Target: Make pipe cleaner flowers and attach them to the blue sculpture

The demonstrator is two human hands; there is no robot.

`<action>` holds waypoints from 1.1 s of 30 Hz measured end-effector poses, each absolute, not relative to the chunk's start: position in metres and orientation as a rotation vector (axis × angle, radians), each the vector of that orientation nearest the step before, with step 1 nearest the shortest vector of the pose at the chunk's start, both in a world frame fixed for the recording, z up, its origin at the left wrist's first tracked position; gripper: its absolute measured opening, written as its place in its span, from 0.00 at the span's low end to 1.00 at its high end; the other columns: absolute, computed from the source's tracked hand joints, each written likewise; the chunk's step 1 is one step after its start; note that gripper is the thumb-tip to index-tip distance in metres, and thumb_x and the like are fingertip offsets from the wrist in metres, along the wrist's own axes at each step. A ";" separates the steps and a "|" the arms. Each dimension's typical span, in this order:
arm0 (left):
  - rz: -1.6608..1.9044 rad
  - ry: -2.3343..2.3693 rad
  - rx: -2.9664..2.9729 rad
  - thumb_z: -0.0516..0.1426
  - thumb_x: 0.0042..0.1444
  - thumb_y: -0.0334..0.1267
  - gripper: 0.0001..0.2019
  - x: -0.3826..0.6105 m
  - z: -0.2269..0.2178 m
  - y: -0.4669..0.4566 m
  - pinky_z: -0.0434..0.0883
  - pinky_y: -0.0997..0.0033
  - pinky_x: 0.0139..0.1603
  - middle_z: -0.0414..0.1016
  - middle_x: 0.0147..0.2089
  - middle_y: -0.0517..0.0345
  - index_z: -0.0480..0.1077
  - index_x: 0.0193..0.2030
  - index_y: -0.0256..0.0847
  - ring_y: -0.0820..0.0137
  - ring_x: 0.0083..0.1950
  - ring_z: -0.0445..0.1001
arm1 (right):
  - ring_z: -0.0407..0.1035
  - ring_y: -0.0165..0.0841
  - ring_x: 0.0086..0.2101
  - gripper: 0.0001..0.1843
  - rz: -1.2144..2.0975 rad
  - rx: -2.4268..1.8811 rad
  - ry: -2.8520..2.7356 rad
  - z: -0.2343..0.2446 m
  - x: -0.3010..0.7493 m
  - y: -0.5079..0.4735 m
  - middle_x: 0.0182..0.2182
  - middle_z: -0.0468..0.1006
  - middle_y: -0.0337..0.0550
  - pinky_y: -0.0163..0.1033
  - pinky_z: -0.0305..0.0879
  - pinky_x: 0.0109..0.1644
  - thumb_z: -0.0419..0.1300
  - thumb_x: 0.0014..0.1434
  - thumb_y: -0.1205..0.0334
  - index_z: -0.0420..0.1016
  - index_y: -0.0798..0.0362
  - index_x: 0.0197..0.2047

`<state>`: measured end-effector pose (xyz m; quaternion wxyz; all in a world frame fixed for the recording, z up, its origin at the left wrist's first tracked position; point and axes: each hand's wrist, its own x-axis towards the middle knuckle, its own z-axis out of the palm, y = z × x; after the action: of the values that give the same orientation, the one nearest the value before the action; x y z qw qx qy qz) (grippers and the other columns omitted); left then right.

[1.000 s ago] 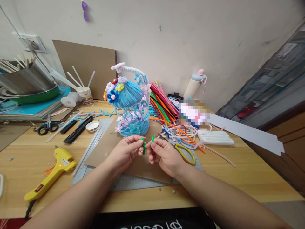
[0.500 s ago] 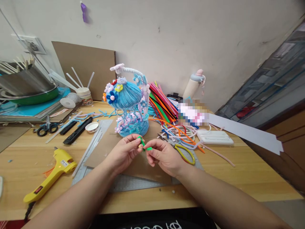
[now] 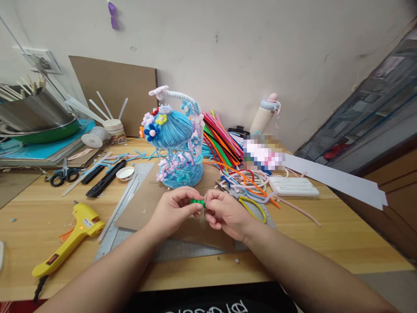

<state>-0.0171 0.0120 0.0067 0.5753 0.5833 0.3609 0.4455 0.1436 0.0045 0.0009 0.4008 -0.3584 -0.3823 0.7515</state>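
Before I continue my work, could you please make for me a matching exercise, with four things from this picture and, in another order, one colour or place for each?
Things:
1. green piece
2. glue gun
3. scissors
4. bottle

Descriptions:
A. dark-handled
B. pink at the top
C. pinched in the left hand
D. mostly yellow, with a red switch

Right pairs: 1-C, 2-D, 3-A, 4-B

The wooden table (image 3: 339, 243) bears directly on its top a grey cutting mat (image 3: 166, 251), a yellow glue gun (image 3: 87, 221), dark-handled scissors (image 3: 66, 172) and a long black tool (image 3: 106, 179).
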 end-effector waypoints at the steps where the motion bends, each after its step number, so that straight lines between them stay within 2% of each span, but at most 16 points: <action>1: 1.051 0.872 1.444 0.64 0.43 0.32 0.05 -0.017 0.008 0.011 0.68 0.75 0.29 0.71 0.33 0.55 0.77 0.30 0.38 0.73 0.30 0.70 | 0.54 0.21 0.12 0.09 1.861 -0.941 -1.018 -0.001 0.144 0.004 0.12 0.65 0.29 0.24 0.47 0.13 0.59 0.46 0.66 0.59 0.53 0.24; 4: 1.071 0.946 1.591 0.65 0.41 0.29 0.05 -0.017 0.009 0.010 0.66 0.76 0.31 0.71 0.32 0.54 0.78 0.28 0.39 0.72 0.33 0.69 | 0.57 0.21 0.12 0.07 1.782 -0.985 -1.097 -0.003 0.144 0.005 0.11 0.66 0.30 0.25 0.52 0.14 0.59 0.47 0.66 0.63 0.54 0.24; 6: 1.092 0.953 1.534 0.65 0.42 0.30 0.05 -0.017 0.008 0.011 0.67 0.75 0.33 0.72 0.31 0.54 0.77 0.29 0.38 0.71 0.33 0.70 | 0.64 0.22 0.17 0.07 1.789 -0.933 -1.046 -0.001 0.144 0.005 0.18 0.72 0.34 0.26 0.59 0.19 0.62 0.48 0.65 0.67 0.56 0.28; 8: 1.099 0.938 1.385 0.65 0.43 0.32 0.06 -0.017 0.006 0.013 0.69 0.74 0.32 0.74 0.30 0.55 0.75 0.30 0.38 0.71 0.31 0.72 | 0.70 0.24 0.22 0.11 1.779 -0.860 -0.974 0.001 0.143 0.005 0.24 0.76 0.38 0.27 0.64 0.24 0.65 0.46 0.64 0.68 0.56 0.33; 11: 1.096 0.890 1.168 0.65 0.42 0.34 0.10 -0.016 0.005 0.015 0.71 0.73 0.29 0.75 0.27 0.58 0.71 0.32 0.37 0.71 0.28 0.74 | 0.72 0.26 0.25 0.13 1.698 -0.823 -0.986 0.003 0.143 0.005 0.25 0.78 0.39 0.30 0.67 0.27 0.66 0.47 0.62 0.68 0.55 0.34; 16: 1.105 0.893 1.076 0.66 0.41 0.34 0.11 -0.017 0.002 0.018 0.70 0.77 0.26 0.74 0.25 0.61 0.69 0.29 0.36 0.76 0.24 0.71 | 0.67 0.25 0.17 0.10 1.445 -0.954 -1.233 -0.004 0.145 0.006 0.18 0.74 0.36 0.31 0.65 0.21 0.64 0.50 0.58 0.71 0.56 0.32; 19: 1.058 0.875 1.017 0.66 0.43 0.34 0.10 -0.019 0.000 0.019 0.70 0.77 0.31 0.76 0.28 0.59 0.71 0.32 0.34 0.76 0.28 0.73 | 0.65 0.25 0.16 0.10 1.368 -1.017 -1.249 -0.007 0.146 0.008 0.16 0.72 0.35 0.30 0.63 0.18 0.63 0.51 0.57 0.71 0.55 0.31; 23: 1.069 0.863 0.971 0.66 0.41 0.32 0.14 -0.020 0.000 0.020 0.72 0.75 0.36 0.78 0.33 0.55 0.72 0.37 0.34 0.73 0.32 0.75 | 0.65 0.25 0.16 0.10 1.340 -1.008 -1.188 -0.007 0.146 0.009 0.16 0.72 0.35 0.31 0.64 0.19 0.63 0.50 0.57 0.72 0.55 0.31; 28: 1.101 0.932 0.890 0.67 0.40 0.34 0.12 -0.019 0.003 0.021 0.71 0.76 0.30 0.77 0.27 0.57 0.71 0.32 0.34 0.75 0.26 0.74 | 0.65 0.25 0.16 0.10 1.342 -0.976 -1.236 -0.005 0.145 0.008 0.16 0.73 0.35 0.31 0.64 0.19 0.63 0.51 0.58 0.72 0.56 0.32; 33: 1.057 0.857 0.829 0.66 0.42 0.35 0.10 -0.018 0.001 0.020 0.68 0.80 0.26 0.76 0.27 0.59 0.71 0.30 0.34 0.78 0.26 0.72 | 0.66 0.25 0.16 0.10 1.331 -0.961 -1.249 -0.003 0.145 0.007 0.16 0.73 0.35 0.30 0.64 0.20 0.62 0.51 0.57 0.71 0.56 0.32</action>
<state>-0.0182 0.0204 0.0006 0.6991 0.3718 0.3846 0.4745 0.1453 0.0067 -0.0032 0.5138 -0.3998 -0.5194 0.5535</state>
